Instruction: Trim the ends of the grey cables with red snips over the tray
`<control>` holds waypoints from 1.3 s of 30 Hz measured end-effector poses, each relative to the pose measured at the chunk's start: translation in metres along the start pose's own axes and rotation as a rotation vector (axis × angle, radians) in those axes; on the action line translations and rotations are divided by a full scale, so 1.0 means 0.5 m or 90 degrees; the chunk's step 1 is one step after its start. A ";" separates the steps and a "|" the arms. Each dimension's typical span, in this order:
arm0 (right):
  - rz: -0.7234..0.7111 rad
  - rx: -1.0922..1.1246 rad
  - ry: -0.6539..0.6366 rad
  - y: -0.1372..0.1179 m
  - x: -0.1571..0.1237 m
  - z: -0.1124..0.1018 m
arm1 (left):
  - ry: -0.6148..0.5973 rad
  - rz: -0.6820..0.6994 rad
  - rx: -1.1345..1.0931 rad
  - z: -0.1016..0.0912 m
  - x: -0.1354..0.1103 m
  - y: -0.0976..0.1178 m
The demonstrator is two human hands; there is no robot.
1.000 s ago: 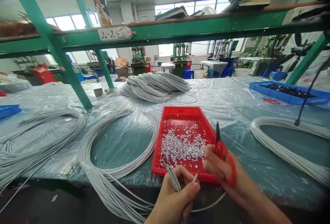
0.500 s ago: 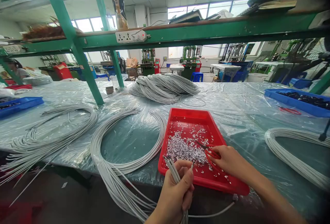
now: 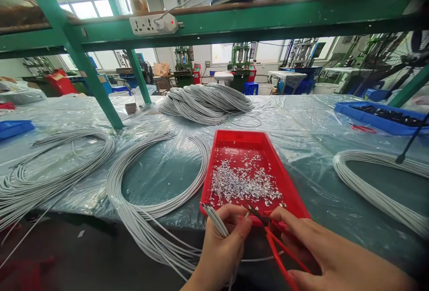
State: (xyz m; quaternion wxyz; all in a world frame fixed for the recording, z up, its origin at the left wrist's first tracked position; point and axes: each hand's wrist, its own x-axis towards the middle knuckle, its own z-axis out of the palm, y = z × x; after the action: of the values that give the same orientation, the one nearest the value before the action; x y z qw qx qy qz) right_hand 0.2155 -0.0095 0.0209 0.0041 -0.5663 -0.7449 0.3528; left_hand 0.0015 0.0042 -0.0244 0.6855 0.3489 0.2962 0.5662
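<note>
My left hand (image 3: pixel 224 242) is closed round a small bunch of grey-white cables (image 3: pixel 216 220), their dark stripped ends pointing up and away. One cable end stands apart, pinched between thumb and forefinger. In my right hand (image 3: pixel 311 237) is a pair of red-handled pliers or cutters (image 3: pixel 276 250), whose dark jaws touch or nearly touch that single cable end. Both hands are over the near edge of a red tray (image 3: pixel 295 192). Small silvery scraps (image 3: pixel 239 181) lie heaped and scattered inside the tray.
Cable coils lie left (image 3: pixel 115 183) and right (image 3: pixel 351 188) of the tray, with a large cable pile (image 3: pixel 204 103) behind. A blue tray of dark parts (image 3: pixel 382 119) stands at the right. A green shelf frame (image 3: pixel 268 18) with a power strip (image 3: pixel 154 23) crosses above the plastic-covered table.
My right hand has drawn the red-handled tool back from over the scraps to the cable end at my left hand. The camera view has tilted down slightly.
</note>
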 end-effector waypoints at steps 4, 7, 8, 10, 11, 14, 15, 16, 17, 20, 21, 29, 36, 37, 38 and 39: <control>-0.046 0.054 0.043 -0.010 -0.010 -0.011 | -0.022 0.015 -0.004 0.006 -0.002 0.010; -0.095 0.070 0.074 0.003 -0.016 -0.006 | -0.005 0.010 0.021 0.013 -0.003 0.025; -0.112 0.061 0.078 0.008 -0.018 -0.004 | -0.003 0.007 0.030 0.015 -0.004 0.030; -0.143 0.032 0.076 0.014 -0.021 -0.003 | -0.002 -0.004 0.041 0.019 -0.006 0.036; -0.151 0.022 0.073 0.015 -0.022 -0.004 | -0.005 -0.013 0.045 0.019 -0.007 0.038; -0.163 0.025 0.063 0.014 -0.019 -0.015 | -0.014 -0.025 0.051 0.016 -0.006 0.029; -0.161 0.035 0.058 0.015 -0.015 -0.019 | -0.015 -0.023 0.047 0.013 -0.005 0.023; -0.155 0.047 0.060 0.019 -0.010 -0.023 | -0.013 -0.022 0.041 0.010 -0.003 0.017; -0.145 0.061 0.075 0.024 -0.003 -0.025 | -0.008 -0.021 0.033 0.006 -0.001 0.011; -0.094 0.125 0.170 0.047 0.021 -0.029 | 0.014 -0.038 0.026 0.000 0.006 0.004; -0.081 0.153 0.210 0.055 0.029 -0.029 | 0.010 -0.051 0.034 -0.001 0.008 0.006; -0.053 0.249 0.297 0.043 0.047 -0.026 | -0.122 0.006 0.223 -0.004 0.011 -0.002; -0.022 0.410 0.246 0.031 -0.002 -0.034 | -0.165 -0.049 -0.150 -0.011 0.011 -0.014; -0.026 0.425 0.224 0.040 -0.009 -0.031 | -0.158 -0.066 -0.148 -0.010 0.010 -0.005; -0.038 0.439 0.199 0.051 -0.015 -0.027 | -0.148 -0.075 -0.135 -0.009 0.008 0.003; -0.053 0.448 0.176 0.062 -0.020 -0.021 | -0.137 -0.077 -0.116 -0.009 0.006 0.009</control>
State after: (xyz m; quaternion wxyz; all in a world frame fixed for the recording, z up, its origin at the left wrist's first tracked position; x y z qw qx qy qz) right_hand 0.2496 -0.0092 0.0163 0.3127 -0.5419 -0.5928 0.5070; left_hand -0.0044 0.0083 -0.0234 0.7752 0.3251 0.1889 0.5076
